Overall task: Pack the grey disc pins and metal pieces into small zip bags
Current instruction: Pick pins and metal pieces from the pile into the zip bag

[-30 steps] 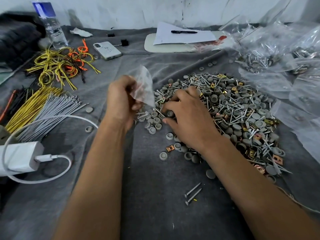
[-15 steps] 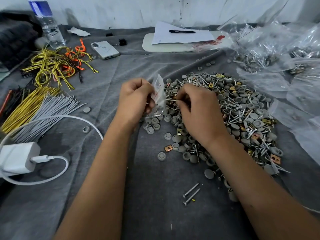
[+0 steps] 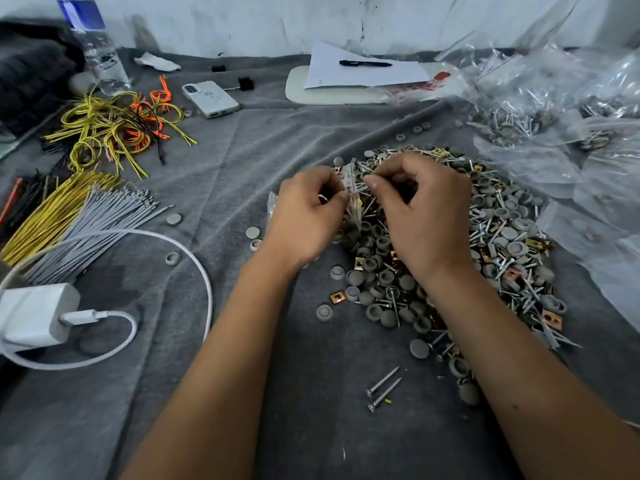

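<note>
Nearest us, two screws [image 3: 383, 389] lie loose on the grey cloth [image 3: 311, 427] below our wrists, apart from the heap, so they wait for a later bag. Just above, our left hand [image 3: 306, 216] curls its fingers round a small zip bag [image 3: 351, 188], pinching the mouth upright, we judge to keep it open. Our right hand [image 3: 420, 209] meets it, thumb and forefinger pinched at the bag's mouth on something thin and metal, likely a screw, though we cannot tell for sure. Both grips hang right over the near edge of the pile [image 3: 485, 244] of grey discs, screws and copper clips, which keeps each reach short. Right of and beyond the right grip, filled clear bags [image 3: 519, 123] are heaped out of the way. Left of the left grip lie wire bundles [image 3: 86, 216] and a charger [image 3: 34, 313].
</note>
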`<action>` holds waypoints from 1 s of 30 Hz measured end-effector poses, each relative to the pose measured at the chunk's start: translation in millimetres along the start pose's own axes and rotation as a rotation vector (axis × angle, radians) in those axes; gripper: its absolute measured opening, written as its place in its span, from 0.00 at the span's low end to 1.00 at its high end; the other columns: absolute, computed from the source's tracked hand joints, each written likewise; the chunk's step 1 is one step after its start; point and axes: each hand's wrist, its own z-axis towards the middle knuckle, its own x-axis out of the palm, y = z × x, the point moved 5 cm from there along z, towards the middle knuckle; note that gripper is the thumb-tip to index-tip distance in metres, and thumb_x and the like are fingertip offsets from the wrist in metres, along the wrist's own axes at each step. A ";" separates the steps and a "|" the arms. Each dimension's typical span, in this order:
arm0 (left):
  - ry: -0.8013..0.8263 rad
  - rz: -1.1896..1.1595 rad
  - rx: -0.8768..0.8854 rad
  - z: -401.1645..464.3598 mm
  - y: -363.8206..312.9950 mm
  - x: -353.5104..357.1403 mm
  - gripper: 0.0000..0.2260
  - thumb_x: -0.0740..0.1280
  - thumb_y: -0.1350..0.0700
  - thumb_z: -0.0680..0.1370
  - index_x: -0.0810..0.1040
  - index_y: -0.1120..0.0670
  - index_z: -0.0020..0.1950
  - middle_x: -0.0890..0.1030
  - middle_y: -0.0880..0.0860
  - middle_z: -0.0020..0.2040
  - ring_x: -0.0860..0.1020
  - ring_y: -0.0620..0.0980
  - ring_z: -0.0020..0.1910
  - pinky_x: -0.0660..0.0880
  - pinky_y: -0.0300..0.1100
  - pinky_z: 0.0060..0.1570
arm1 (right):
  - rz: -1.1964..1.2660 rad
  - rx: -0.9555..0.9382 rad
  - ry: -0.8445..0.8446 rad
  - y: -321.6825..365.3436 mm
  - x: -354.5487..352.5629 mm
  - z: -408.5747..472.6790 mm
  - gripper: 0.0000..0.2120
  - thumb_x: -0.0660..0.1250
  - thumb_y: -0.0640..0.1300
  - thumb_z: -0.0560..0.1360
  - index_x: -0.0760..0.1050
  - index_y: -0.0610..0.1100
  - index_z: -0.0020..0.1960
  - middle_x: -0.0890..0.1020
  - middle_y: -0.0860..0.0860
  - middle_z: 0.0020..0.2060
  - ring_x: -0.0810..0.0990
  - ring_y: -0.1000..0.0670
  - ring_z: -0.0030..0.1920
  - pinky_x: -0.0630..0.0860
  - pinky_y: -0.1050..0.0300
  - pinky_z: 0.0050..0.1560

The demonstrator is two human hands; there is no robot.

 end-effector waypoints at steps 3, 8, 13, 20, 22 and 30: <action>-0.002 0.017 0.024 -0.5 -2.4 0.4 0.09 0.69 0.61 0.79 0.76 0.54 0.39 0.78 0.47 0.32 0.76 0.47 0.32 0.73 0.46 0.36 | -0.034 -0.015 0.035 0.1 1.6 0.4 0.03 0.75 0.41 0.76 0.85 0.42 0.48 0.85 0.52 0.40 0.81 0.58 0.40 0.74 0.72 0.44; -0.027 0.066 0.082 -1.8 -6.2 -1.0 0.08 0.69 0.61 0.79 0.76 0.55 0.40 0.77 0.47 0.33 0.74 0.45 0.33 0.69 0.42 0.35 | -0.052 -0.024 0.051 0.6 2.2 0.2 0.02 0.75 0.41 0.77 0.85 0.42 0.48 0.85 0.52 0.40 0.80 0.58 0.40 0.73 0.73 0.43; -0.032 0.073 0.111 -2.7 -8.9 -2.6 0.07 0.68 0.62 0.79 0.77 0.57 0.41 0.77 0.46 0.32 0.72 0.42 0.31 0.68 0.37 0.33 | -0.040 -0.006 0.026 -0.6 0.7 0.5 0.03 0.75 0.41 0.77 0.85 0.42 0.48 0.85 0.53 0.41 0.81 0.58 0.40 0.75 0.71 0.43; -0.024 0.013 0.111 -2.8 -8.3 -2.6 0.07 0.68 0.61 0.78 0.76 0.57 0.40 0.76 0.45 0.30 0.72 0.41 0.29 0.67 0.38 0.32 | -0.040 -0.016 0.031 0.7 1.5 0.5 0.02 0.75 0.40 0.76 0.84 0.42 0.48 0.85 0.52 0.40 0.81 0.59 0.40 0.74 0.73 0.43; -0.005 0.005 0.121 -3.0 -10.0 -1.4 0.08 0.68 0.62 0.79 0.76 0.56 0.40 0.76 0.45 0.30 0.73 0.40 0.29 0.67 0.36 0.33 | -0.047 -0.037 0.044 2.2 3.0 -0.1 0.02 0.76 0.40 0.76 0.84 0.42 0.48 0.85 0.52 0.40 0.81 0.58 0.40 0.74 0.72 0.43; 0.028 -0.043 0.184 -6.6 -21.5 -2.0 0.06 0.67 0.64 0.77 0.76 0.62 0.40 0.75 0.45 0.29 0.72 0.41 0.29 0.72 0.39 0.39 | -0.049 -0.073 0.062 3.2 5.9 -1.1 0.03 0.76 0.39 0.75 0.84 0.41 0.48 0.85 0.52 0.40 0.83 0.56 0.41 0.81 0.60 0.44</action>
